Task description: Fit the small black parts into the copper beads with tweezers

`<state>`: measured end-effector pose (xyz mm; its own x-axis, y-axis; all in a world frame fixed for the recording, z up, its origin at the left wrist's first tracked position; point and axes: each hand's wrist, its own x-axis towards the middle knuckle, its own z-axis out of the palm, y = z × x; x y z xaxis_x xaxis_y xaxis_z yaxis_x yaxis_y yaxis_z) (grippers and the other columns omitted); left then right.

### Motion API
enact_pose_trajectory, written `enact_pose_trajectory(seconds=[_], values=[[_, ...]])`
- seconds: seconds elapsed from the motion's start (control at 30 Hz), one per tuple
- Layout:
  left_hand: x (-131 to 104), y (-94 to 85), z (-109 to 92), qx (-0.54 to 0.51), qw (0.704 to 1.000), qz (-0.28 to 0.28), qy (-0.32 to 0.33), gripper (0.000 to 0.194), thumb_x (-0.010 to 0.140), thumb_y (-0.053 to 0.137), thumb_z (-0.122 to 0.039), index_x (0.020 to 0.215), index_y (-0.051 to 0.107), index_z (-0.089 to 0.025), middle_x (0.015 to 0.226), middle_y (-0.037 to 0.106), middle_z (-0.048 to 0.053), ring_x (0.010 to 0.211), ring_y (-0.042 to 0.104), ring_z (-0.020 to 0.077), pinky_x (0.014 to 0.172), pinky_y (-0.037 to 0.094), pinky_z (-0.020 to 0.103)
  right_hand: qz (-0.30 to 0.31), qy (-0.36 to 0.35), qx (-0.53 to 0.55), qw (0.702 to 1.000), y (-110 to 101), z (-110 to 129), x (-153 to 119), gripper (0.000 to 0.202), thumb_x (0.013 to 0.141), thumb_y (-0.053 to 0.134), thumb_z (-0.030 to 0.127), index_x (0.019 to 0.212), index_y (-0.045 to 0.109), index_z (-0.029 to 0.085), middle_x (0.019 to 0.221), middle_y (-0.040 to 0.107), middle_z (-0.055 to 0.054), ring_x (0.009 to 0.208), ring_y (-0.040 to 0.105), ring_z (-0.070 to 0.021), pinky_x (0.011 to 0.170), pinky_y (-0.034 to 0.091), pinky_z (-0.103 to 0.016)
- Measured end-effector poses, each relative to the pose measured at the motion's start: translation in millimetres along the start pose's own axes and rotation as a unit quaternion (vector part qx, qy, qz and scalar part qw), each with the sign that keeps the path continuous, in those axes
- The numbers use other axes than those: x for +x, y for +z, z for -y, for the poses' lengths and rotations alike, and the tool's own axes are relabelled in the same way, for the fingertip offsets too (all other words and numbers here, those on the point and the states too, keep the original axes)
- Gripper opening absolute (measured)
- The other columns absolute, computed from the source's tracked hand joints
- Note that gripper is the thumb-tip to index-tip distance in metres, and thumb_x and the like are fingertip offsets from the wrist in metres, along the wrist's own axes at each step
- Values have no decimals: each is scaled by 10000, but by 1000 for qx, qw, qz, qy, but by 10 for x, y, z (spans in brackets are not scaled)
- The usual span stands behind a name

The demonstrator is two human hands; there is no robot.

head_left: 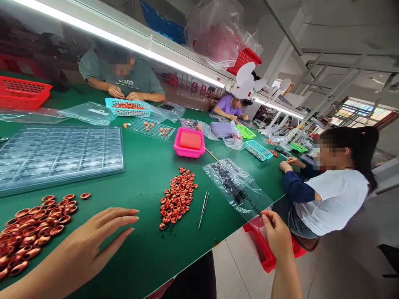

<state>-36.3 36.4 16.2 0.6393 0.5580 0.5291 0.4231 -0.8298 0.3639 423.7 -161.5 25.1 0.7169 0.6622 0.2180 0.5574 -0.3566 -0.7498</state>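
My left hand [102,234] is over the green table, fingers stretched out and apart, with nothing in it. To its left lies a pile of larger copper-coloured rings [37,222]; to its right is a heap of smaller copper-coloured pieces [179,197] with tiny black bits below it. Pinched in my right hand [276,230], past the table's edge, is the end of a thin black toothed strip [249,201]. The strip runs back over a clear plastic bag [232,182] holding black parts. Metal tweezers [203,209] lie between the small heap and the bag.
Clear plastic trays [65,153] are stacked at the left. A pink basket [190,151] holds a red block. Blue baskets [129,111], a red basket [23,93] and plastic bags lie farther back. A person [333,195] sits at the right; two others work across the table.
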Motion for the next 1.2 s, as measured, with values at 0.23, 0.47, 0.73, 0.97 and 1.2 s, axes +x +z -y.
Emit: enact_pose_trajectory(seconds=[0.23, 0.47, 0.73, 0.97, 1.2], values=[[197, -157, -393, -232, 940, 147, -202, 302, 958, 510, -409, 1155, 641, -223, 1155, 689, 70, 1064, 648, 225, 929, 517, 316, 99, -32, 124, 987, 724, 815, -806, 371, 860, 606, 505, 1067, 647, 201, 947, 720, -78, 894, 692, -215, 757, 562, -293], [208, -154, -386, -597, 702, 196, -335, 566, 745, 796, -429, 1170, 577, -126, 1106, 680, 126, 985, 663, 219, 874, 515, 341, 173, -102, 173, 964, 1426, 1421, -1209, 274, 898, 604, 424, 1071, 636, 213, 896, 724, -40, 808, 705, -162, 715, 574, -236], [-10, 13, -170, -781, 467, 184, -373, 396, 822, 683, -446, 995, 667, -90, 877, 738, 145, 795, 724, 239, 753, 531, 338, 135, -372, 142, 907, 1689, 1693, -1294, 285, 909, 586, 141, 1170, 623, 249, 1028, 725, -39, 908, 713, -160, 802, 581, -259], [30, -34, -109, -787, 438, 253, -353, 500, 786, 692, -569, 958, 698, -99, 799, 738, 113, 690, 724, 224, 646, 553, 318, 166, -551, 125, 808, 1807, 1747, -1180, 556, 866, 574, -19, 1374, 512, 200, 1081, 722, -89, 990, 670, -167, 829, 572, -323], [41, -48, -122, -754, 475, 209, -402, 420, 648, 867, -291, 982, 687, -111, 786, 730, 64, 652, 707, 161, 628, 552, 263, 158, -488, 91, 853, 1833, 1685, -1203, 496, 866, 613, 36, 1309, 569, 255, 1074, 734, -50, 987, 685, -170, 872, 566, -334]])
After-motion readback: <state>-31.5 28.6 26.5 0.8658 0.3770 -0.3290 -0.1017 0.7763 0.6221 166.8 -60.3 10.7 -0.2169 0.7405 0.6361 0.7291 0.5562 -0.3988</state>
